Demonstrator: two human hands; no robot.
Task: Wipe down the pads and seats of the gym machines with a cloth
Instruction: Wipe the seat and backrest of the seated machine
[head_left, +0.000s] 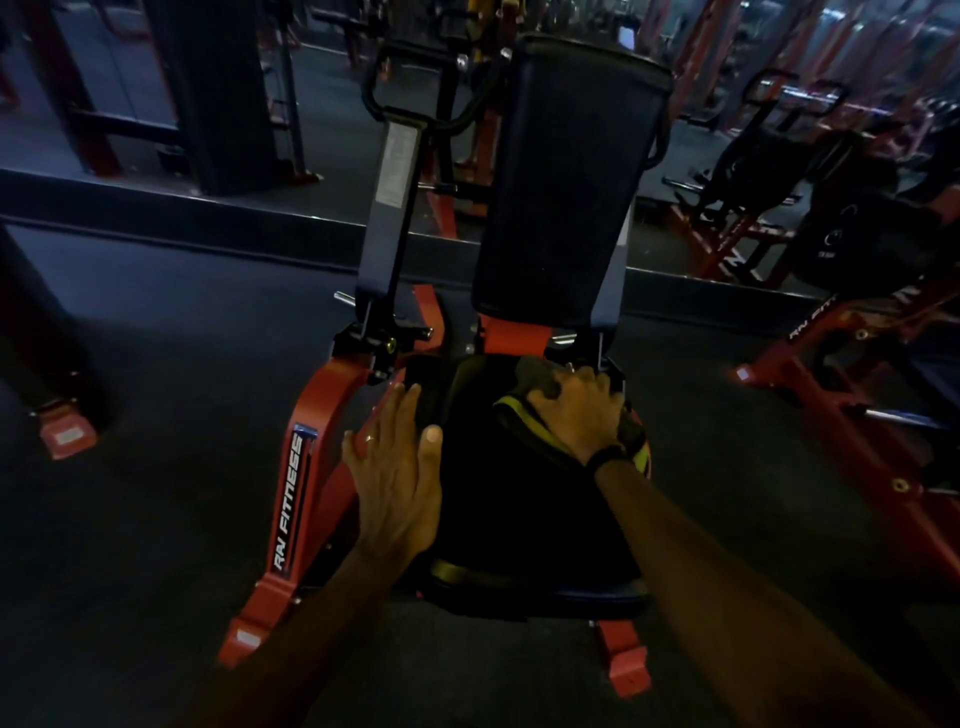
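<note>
Cloth (540, 395), dark with yellow trim, lies bunched on the rear of the black seat (519, 519), just below the upright back pad (566, 176). Right hand (582, 410) grips it; left hand (395, 467) rests flat, fingers straight, on the seat's left edge.

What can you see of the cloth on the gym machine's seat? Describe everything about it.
The cloth is grey-black with yellow edging and looks like soft fabric. It lies crumpled at the back right of the black seat, below the upright back pad. The right hand presses on it, fingers curled over its top, hiding much of it.
</note>
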